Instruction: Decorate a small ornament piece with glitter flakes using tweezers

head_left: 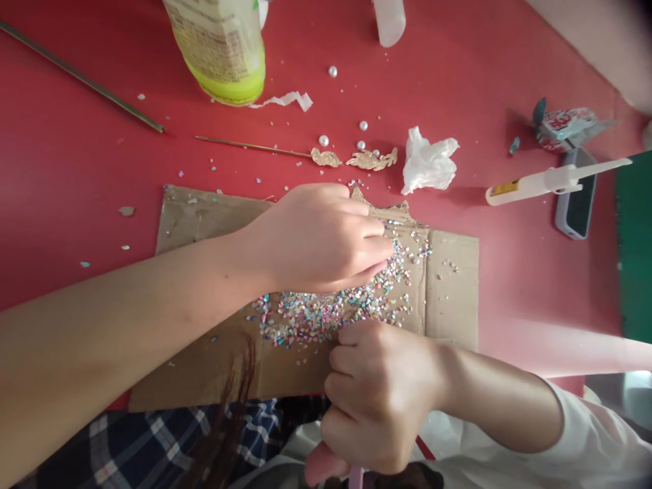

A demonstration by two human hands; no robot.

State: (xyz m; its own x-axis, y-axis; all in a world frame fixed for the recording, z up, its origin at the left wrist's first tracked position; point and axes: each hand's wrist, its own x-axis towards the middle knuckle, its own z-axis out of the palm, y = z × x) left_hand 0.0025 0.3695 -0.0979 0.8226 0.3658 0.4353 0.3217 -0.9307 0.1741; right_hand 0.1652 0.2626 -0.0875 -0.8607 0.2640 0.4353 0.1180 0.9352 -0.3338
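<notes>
My left hand [316, 238] reaches in from the left, its bunched fingertips pressing into a heap of iridescent multicoloured chips [326, 316] on a flattened cardboard sheet [451, 292]. I cannot see anything held between those fingers. My right hand [377, 397] is a fist at the heap's lower edge, shut around a pink handle [356, 477], most of which is hidden. Just beyond the cardboard lie gold leaf-shaped pieces [371, 160], a thin wooden stick [249, 146], and several white pearl beads [363, 125].
The red tabletop [458, 88] holds a yellow-green bottle [221, 47], a long metal rod [81, 75], crumpled tissue [428, 161], a white glue tube [550, 180] lying across a grey-cased phone [575, 193], and a crumpled wrapper [565, 128]. Plaid cloth [153, 441] lies below the cardboard.
</notes>
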